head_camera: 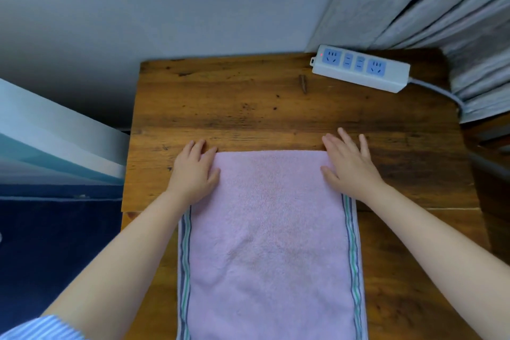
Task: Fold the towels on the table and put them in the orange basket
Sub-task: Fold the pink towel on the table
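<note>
Pink towel fills the lower centre of the frame, lying flat on the wooden surface, near end running off the bottom edge. My left hand and right hand each rest palm-down on a far corner, fingers spread, grip wide and holding nothing. Forearms reach in straight from the bottom corners. I'd smooth outward, then pinch both corners evenly. No orange basket shows.
</note>
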{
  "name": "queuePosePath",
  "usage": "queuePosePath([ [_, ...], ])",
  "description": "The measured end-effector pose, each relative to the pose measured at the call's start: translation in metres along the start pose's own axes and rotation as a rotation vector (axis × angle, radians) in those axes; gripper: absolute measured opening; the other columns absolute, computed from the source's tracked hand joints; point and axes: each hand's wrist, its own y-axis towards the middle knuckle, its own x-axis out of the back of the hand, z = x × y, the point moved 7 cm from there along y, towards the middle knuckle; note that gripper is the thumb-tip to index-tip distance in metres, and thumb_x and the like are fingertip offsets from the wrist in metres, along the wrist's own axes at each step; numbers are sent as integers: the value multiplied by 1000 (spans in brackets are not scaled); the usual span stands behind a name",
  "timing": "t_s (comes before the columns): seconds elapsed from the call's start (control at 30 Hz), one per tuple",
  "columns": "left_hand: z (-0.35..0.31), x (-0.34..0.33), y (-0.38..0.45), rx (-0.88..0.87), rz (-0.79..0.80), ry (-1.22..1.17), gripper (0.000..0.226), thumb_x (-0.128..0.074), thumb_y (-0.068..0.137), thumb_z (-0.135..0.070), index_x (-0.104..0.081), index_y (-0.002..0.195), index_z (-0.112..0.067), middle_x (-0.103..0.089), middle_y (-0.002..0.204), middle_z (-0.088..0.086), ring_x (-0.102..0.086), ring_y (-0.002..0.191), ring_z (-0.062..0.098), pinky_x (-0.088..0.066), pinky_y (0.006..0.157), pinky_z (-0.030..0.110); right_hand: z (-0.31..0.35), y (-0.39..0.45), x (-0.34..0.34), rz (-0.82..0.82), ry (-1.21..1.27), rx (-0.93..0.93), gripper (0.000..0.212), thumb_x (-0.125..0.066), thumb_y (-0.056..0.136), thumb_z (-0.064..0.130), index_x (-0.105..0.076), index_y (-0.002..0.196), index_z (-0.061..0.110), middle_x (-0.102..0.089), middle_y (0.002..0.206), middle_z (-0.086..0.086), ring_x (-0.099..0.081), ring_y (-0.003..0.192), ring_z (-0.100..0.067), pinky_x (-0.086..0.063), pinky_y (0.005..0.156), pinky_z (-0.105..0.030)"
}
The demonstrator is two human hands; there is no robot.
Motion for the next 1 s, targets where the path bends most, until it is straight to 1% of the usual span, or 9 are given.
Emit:
queuePosePath([
  [0.07,-8,11,7,-70,26,72,55,-51,85,-25,-40,138,-14,-45,134,13,-40,122,30,-35,100,37,15,3,10,-25,32,56,58,-46,90,24,-24,143,15,-35,146,-5,-26,137,-23,-12,115,-43],
  [0.17,-14,15,13,-70,161,91,54,-50,81,-17,-42,135,-16,-52,125,10,-46,113,31,-40,91,37,24,12,24,29,-16,53,37,-50,87,14,-47,124,12,-53,122,-8,-46,112,-24,-39,94,-37],
  [0.23,-14,16,14,-54,206,46,39,-49,82,-12,-51,121,-12,-57,120,11,-49,110,32,-44,88,38,26,16,26,134,-50,45,9,-50,87,10,-54,94,12,-57,103,-9,-48,92,-21,-40,72,-30],
  [0.3,-15,17,11,-71,215,78,13,-49,86,-11,-55,96,-8,-58,108,13,-49,104,32,-42,81,36,27,15,29,215,-71,46,15,-49,88,10,-49,74,15,-53,92,-7,-49,85,-20,-37,60,-25],
  [0.4,-10,26,-1,-82,150,92,10,-48,91,-15,-52,86,-7,-52,99,12,-47,96,28,-37,73,33,28,6,38,159,-26,78,12,-50,88,9,-49,77,14,-46,86,-4,-43,83,-18,-37,61,-27],
  [0.57,-4,34,-51,-131,68,139,19,-48,93,-23,-36,80,-17,-59,90,10,-42,69,20,-30,56,28,28,-44,49,50,123,81,14,-53,86,7,-48,77,16,-51,80,-3,-50,73,-19,-41,58,-27],
  [0.73,-9,34,-113,-249,7,285,2,-51,89,-14,-49,89,-15,-61,96,7,-52,86,24,-40,62,33,45,-115,55,-52,106,118,12,-54,86,4,-53,81,15,-47,81,1,-50,75,-16,-40,59,-20],
  [0.83,-11,30,-148,-303,-17,354,13,-49,91,-16,-54,103,-13,-60,99,6,-52,94,24,-44,69,34,53,-157,49,-111,40,141,11,-51,86,2,-59,90,8,-50,85,-3,-53,81,-21,-37,61,-22],
  [1.0,-15,11,-211,-337,-2,469,20,-46,92,-12,-53,110,-13,-57,107,5,-52,100,23,-39,68,29,70,-230,20,-162,-155,217,20,-46,84,-3,-59,97,4,-57,100,-13,-53,91,-30,-41,69,-34],
])
